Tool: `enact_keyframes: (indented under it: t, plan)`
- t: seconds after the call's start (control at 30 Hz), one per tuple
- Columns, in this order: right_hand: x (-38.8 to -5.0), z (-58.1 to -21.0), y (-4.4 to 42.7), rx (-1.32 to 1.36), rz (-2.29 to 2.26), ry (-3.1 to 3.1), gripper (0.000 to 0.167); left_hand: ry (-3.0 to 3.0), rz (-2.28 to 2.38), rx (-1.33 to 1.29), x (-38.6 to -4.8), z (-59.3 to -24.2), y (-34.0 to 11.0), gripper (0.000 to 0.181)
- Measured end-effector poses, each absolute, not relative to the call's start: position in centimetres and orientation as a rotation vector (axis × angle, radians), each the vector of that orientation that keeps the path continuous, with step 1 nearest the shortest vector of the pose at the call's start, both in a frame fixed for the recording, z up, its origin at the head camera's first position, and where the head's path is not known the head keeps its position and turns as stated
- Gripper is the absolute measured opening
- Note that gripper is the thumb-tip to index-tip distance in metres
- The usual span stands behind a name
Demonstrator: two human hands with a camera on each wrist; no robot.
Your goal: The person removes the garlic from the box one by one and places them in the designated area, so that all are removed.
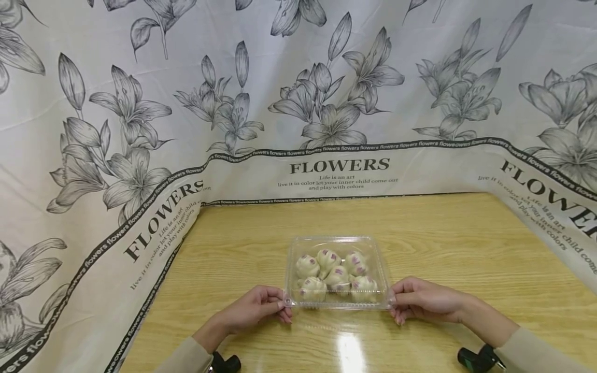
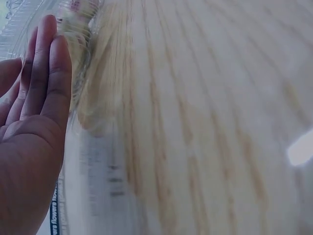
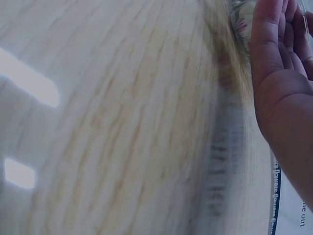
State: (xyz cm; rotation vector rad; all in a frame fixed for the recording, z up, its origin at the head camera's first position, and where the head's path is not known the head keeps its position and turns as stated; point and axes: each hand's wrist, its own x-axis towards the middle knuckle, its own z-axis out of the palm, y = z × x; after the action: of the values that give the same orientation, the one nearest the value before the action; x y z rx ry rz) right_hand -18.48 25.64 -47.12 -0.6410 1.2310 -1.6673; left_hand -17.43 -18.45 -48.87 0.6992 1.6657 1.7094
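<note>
A big flower cloth (image 1: 345, 178) hangs around a yellow wooden table (image 1: 247, 243). A clear box (image 1: 336, 306) is at the middle of the table. The left hand (image 1: 252, 311) pinches its near left corner, and the right hand (image 1: 431, 301) pinches its near right corner. Round white lumps (image 1: 338, 276) with purple marks sit inside.

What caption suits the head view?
Left fingers and right fingers hold a clear container of pale, purple-marked pieces at a wooden table.

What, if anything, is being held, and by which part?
A clear plastic box of pale, purple-marked pieces, held at its two near corners: the left hand pinches the left one, the right hand the right.
</note>
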Motion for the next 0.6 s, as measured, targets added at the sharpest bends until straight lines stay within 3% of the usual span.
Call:
enact_keyframes:
  t: [0.4,0.6]
  plan:
    - [-18.91,-47.33,25.81,-0.631,-1.638,1.132,0.036,1.631,1.735,0.669,-17.78,-49.36,-18.40,0.033]
    - [-19.17,-47.53,25.70,-0.635,-1.616,1.108,0.041,1.581,1.740,0.685,-17.87,-49.63,-18.51,0.021]
